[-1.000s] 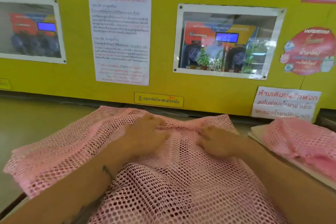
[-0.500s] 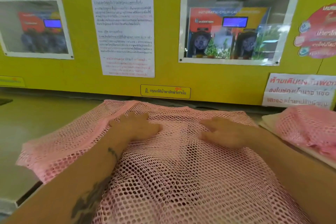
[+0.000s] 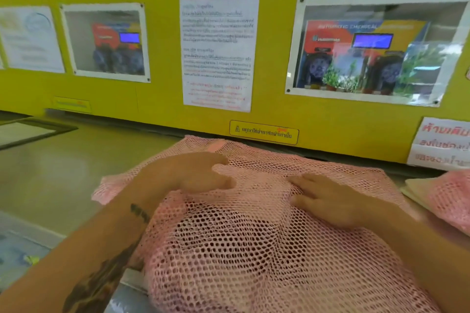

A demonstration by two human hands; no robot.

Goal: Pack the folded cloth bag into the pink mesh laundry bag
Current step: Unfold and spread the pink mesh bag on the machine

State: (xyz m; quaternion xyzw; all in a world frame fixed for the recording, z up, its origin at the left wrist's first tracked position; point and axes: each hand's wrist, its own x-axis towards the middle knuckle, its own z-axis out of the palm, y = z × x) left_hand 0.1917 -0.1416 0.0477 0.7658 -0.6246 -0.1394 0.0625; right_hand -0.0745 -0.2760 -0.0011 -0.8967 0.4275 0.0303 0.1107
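1. A pink mesh laundry bag (image 3: 254,249) is spread over a pale counter (image 3: 63,180), its far edge close to a yellow wall (image 3: 162,99).
2. The left hand (image 3: 193,173) and right hand (image 3: 328,201) are laid flat on the bag — fingers released, nothing gripped.
3. The folded cloth bag cannot be made out.
4. A second pink mesh bundle (image 3: 447,198) is seen right of the bag, on a pale board.

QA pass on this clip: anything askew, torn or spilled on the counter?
Nothing stands out. The pink mesh bag lies rumpled but shows no tear, with the left hand and right hand on it. A second pink mesh piece lies at the right edge. No spill is visible.
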